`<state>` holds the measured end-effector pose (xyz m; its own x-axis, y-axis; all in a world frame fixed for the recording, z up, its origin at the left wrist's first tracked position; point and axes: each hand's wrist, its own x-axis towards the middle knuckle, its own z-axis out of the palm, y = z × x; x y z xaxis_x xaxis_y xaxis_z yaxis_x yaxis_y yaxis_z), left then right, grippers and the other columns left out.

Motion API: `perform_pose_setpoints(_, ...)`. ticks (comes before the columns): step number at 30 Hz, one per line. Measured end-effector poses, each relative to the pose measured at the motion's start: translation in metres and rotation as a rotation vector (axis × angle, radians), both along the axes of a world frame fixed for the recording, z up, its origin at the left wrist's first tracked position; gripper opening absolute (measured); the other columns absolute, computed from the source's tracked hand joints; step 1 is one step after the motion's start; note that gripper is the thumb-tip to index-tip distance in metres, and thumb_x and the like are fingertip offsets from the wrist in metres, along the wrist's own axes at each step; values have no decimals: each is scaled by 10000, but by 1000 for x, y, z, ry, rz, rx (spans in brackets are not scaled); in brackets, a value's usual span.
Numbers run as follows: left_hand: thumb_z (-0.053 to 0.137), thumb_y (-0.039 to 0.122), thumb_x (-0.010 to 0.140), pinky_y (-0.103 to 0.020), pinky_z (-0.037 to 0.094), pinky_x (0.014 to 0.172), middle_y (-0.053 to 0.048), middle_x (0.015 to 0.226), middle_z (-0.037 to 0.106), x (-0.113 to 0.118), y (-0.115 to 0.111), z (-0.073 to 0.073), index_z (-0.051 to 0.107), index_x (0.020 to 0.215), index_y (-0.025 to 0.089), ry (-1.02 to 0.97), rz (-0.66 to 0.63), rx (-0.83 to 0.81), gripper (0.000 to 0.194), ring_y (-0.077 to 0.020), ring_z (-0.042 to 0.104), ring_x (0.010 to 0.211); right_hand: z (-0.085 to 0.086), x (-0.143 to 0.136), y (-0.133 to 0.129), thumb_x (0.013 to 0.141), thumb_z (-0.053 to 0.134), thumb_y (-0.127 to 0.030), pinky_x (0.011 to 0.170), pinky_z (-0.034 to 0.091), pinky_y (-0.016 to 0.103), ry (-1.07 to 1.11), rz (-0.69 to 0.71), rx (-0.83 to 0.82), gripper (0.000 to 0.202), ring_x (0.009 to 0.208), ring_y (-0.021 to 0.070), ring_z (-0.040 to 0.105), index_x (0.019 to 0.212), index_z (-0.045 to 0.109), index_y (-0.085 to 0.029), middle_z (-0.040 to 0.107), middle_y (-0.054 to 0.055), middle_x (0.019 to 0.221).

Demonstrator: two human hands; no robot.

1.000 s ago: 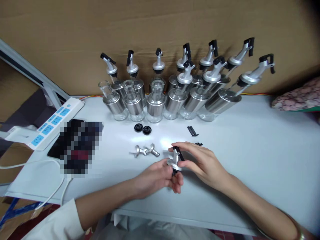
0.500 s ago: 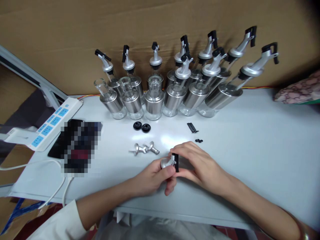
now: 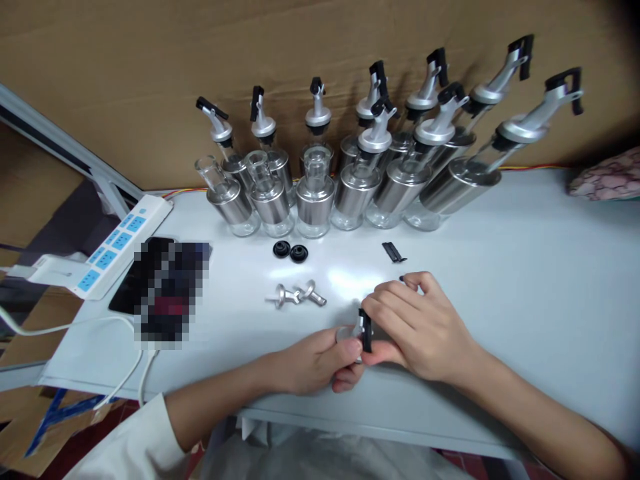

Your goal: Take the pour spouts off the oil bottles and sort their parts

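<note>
Near the front of the table, my left hand (image 3: pixel 320 363) is closed around the silver base of a pour spout (image 3: pixel 346 335), the kind fitted on oil bottles. The thumb lies along its near side. A black flip lever (image 3: pixel 367 332) stands upright at the spout's end. My right hand (image 3: pixel 430 327) pinches this lever between thumb and fingertips, its other fingers bent. Two bare metal pour spouts (image 3: pixel 312 292) lie on the table beyond my left hand. Past them are two black ridged stoppers (image 3: pixel 299 253). Loose black levers (image 3: pixel 393 251) lie beyond my right hand.
Glass bottles with steel sleeves (image 3: pixel 315 201) stand in two rows at the back; three in front have open necks, several wear spouts. At left lie a power strip (image 3: pixel 120 240), cables and a phone (image 3: pixel 137 280). A patterned cloth item (image 3: pixel 607 177) sits far right.
The view has shifted slightly, moving things a little in the frame. My right fingers are more bent over the lever, and the hand now covers most of the small black parts beyond it.
</note>
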<state>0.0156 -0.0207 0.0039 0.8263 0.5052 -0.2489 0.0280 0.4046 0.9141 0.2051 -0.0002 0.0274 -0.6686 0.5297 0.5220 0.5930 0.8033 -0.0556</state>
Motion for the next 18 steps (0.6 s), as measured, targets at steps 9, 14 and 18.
perform_pose_setpoints(9, 198, 762, 867, -293, 233, 520, 54, 569, 265, -1, -2, 3, 321, 586, 218, 16, -26, 81, 624, -98, 243, 519, -2, -2, -2, 1022, 182, -457, 654, 313, 350, 32, 11, 17, 584, 598, 176, 480, 777, 605, -136, 573, 48, 604)
perform_pose_setpoints(14, 200, 782, 848, -304, 207, 530, 59, 574, 227, -2, -3, 3, 314, 583, 223, 8, -22, 72, 629, -103, 210, 531, -4, -4, -2, 1024, 201, -437, 642, 337, 345, 49, 22, 31, 581, 590, 179, 458, 764, 609, -115, 549, 53, 589)
perform_pose_setpoints(18, 199, 772, 855, -299, 190, 527, 65, 583, 211, -2, -3, 3, 296, 593, 219, -6, -36, 83, 619, -102, 192, 536, -5, -4, -1, 1028, 221, -413, 634, 356, 342, 72, 46, 41, 558, 591, 182, 448, 775, 610, -104, 544, 57, 592)
